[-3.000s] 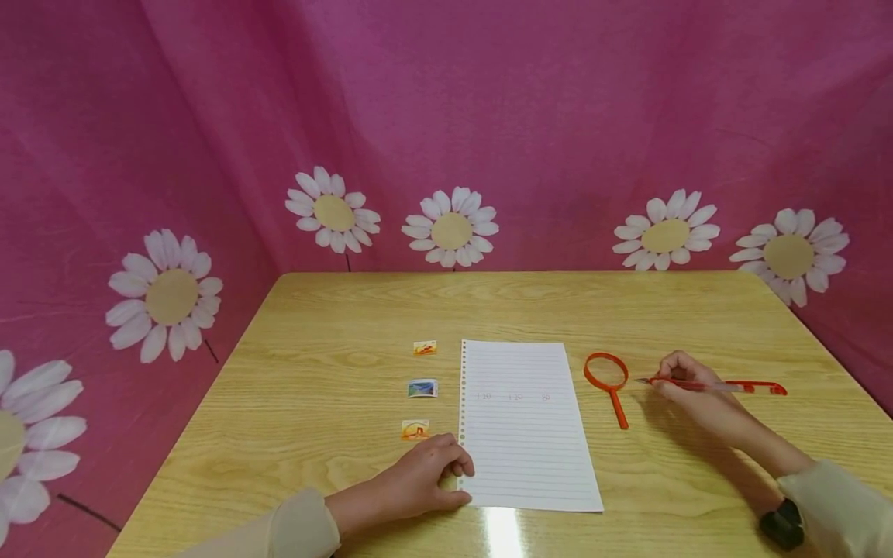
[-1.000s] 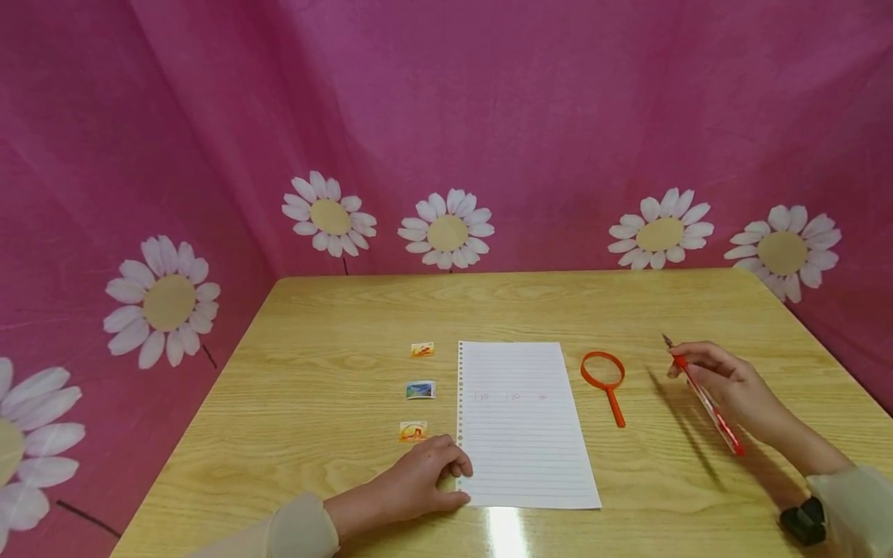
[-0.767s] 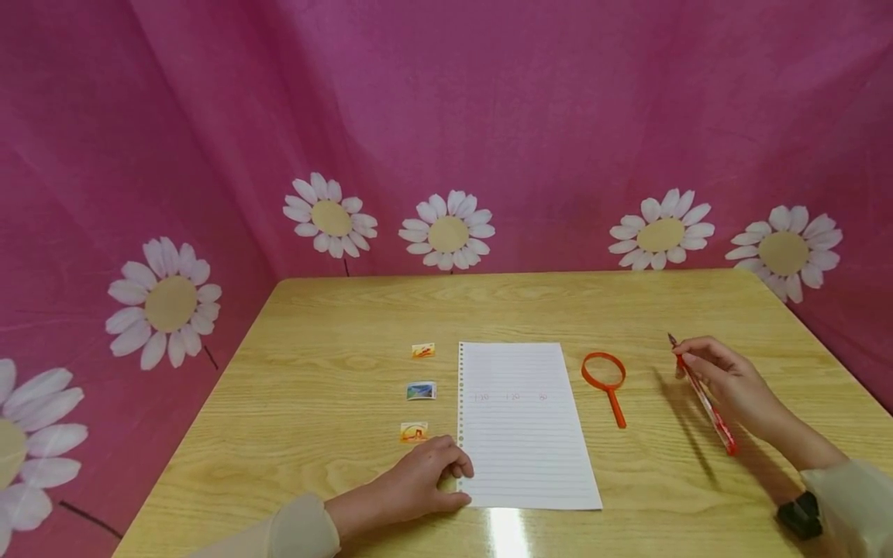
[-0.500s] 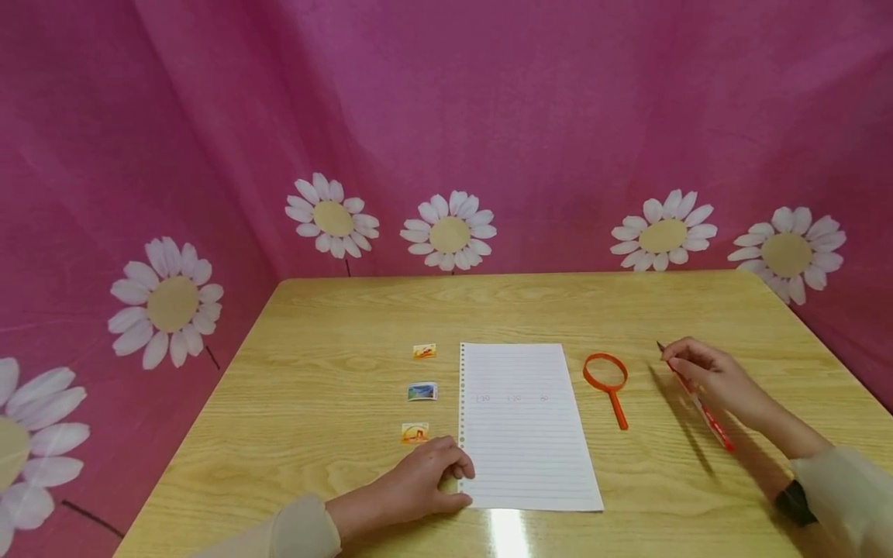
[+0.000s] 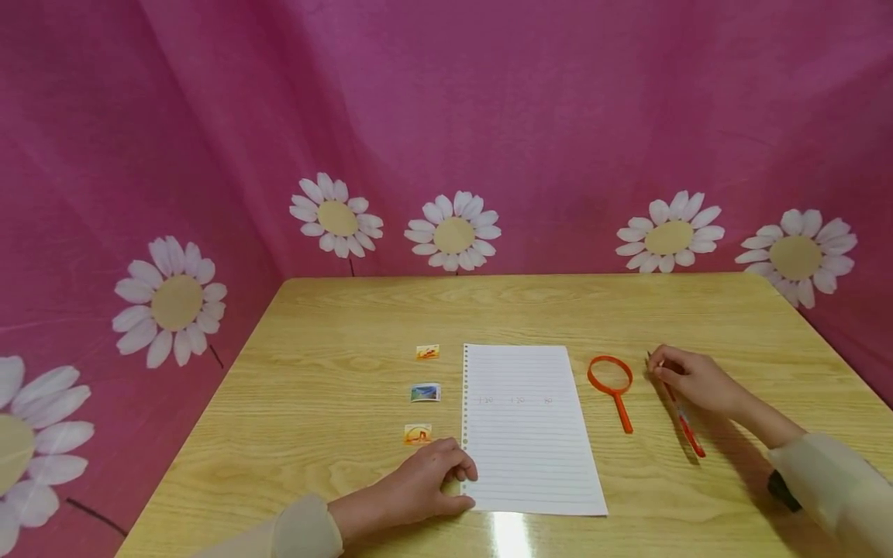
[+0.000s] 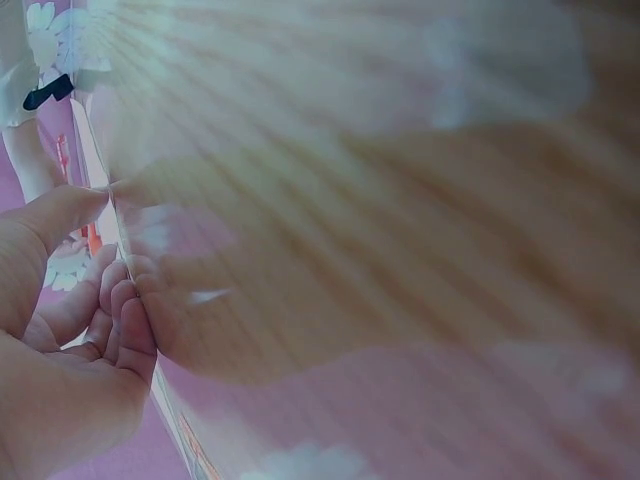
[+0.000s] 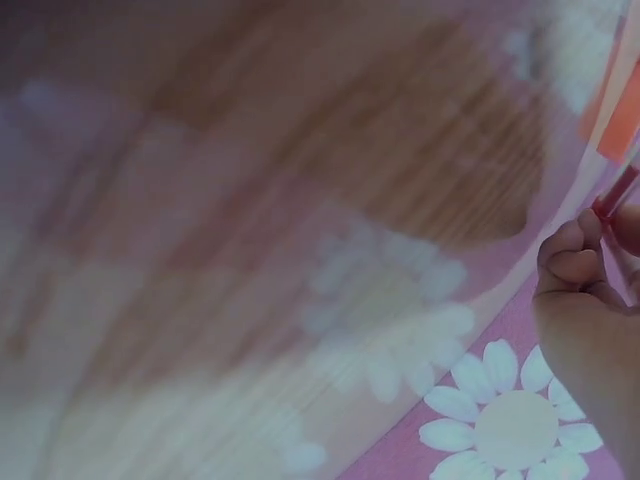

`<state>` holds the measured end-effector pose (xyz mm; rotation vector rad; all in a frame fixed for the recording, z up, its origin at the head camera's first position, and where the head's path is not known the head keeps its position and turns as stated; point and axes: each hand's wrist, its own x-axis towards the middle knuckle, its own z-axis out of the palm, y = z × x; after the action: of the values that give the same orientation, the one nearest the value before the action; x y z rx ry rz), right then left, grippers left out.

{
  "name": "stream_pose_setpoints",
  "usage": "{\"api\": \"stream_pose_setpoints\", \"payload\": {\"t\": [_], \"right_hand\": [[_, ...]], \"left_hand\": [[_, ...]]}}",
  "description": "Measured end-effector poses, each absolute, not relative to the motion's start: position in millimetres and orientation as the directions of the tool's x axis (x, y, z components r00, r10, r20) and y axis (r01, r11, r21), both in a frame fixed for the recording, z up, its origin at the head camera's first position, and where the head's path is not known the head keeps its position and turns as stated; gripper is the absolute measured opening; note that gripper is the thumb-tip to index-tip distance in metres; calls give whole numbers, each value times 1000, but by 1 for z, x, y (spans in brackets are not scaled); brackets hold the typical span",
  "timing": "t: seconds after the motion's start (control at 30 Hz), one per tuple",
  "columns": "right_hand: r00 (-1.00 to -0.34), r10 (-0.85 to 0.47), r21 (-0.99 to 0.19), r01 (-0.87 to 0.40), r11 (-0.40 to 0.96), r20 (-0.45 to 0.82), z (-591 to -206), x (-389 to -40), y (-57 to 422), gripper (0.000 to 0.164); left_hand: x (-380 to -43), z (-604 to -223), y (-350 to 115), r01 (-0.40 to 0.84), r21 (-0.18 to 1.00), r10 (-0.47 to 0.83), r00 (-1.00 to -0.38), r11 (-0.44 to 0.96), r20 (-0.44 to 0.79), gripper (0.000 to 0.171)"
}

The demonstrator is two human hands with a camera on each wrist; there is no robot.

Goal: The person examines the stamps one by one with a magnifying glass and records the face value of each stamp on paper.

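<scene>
In the head view my left hand rests at the lower left edge of a lined, hole-punched sheet of paper, thumb and relaxed fingers touching it. Three faint red handwritten numbers stand in a row on the sheet. My right hand pinches a red pen near its tip, low over the table to the right of a red magnifying glass. The right wrist view shows the red pen between thumb and fingers. Whether the pen touches the table, I cannot tell.
Three postage stamps lie in a column left of the paper: a yellow one, a blue-green one and an orange-yellow one. The wooden table meets a pink flowered cloth at its back and sides.
My right hand has swung the pen round from lying crosswise to pointing away, then moved left and lower, nearer the magnifying glass. The left hand stays on the paper.
</scene>
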<state>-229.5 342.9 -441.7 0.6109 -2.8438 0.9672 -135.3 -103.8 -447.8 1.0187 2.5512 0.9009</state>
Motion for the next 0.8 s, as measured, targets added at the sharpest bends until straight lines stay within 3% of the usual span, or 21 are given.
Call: {"api": "stream_pose_setpoints", "payload": {"t": [0.27, 0.8], "right_hand": [[-897, -374, -486, -442, 754, 235, -448, -237, 342, 12], [-882, -418, -507, -467, 725, 215, -447, -238, 340, 10]], "left_hand": [[-135, -447, -104, 527, 631, 686, -728, 569, -11, 20], [-135, -446, -103, 517, 632, 679, -734, 577, -19, 20]]}}
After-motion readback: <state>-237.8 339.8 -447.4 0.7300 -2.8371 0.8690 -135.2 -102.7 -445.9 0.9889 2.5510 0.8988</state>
